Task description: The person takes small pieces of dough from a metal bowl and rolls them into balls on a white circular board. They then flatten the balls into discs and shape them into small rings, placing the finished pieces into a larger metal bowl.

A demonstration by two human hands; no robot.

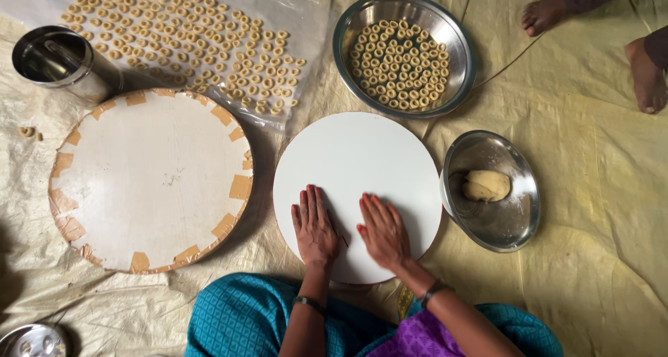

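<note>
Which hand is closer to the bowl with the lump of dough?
Right. The right hand lies flat on the white board beside the dough bowl; the left hand lies farther away.

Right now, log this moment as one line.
left hand flat on white round board | right hand flat beside it | dough lump in steel bowl

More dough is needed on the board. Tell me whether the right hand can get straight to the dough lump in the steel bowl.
Probably yes. The right hand lies flat on the white round board, and the steel bowl with the dough lump sits open just beside the board's right edge, nothing between.
</note>
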